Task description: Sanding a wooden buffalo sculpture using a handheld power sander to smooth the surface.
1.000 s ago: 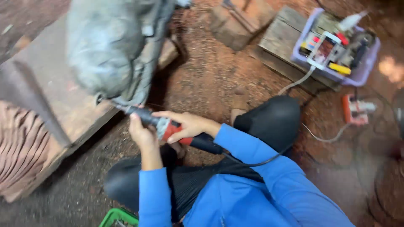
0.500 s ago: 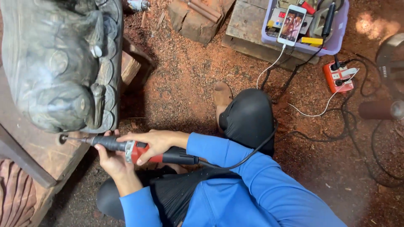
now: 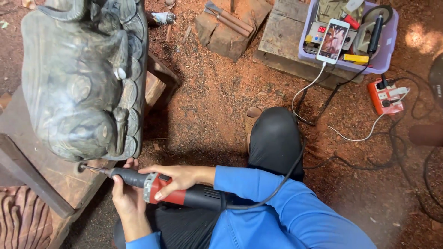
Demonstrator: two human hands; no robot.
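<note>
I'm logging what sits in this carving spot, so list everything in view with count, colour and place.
carved wooden figure: one, dark grey, on the wooden bench at left
wooden bench: one, brown, under the figure
rotary grinder: one, red and black, held at bottom centre, tip at the figure's lower edge
chisels: two or so, on a wood block at top centre
plastic tub: one, lilac, top right, holding tools
phone: one, white, propped on the tub, cable attached
power strip: one, orange, right, on the sawdust
left hand: under the grinder's front
right hand: fingers over the grinder's body
</note>
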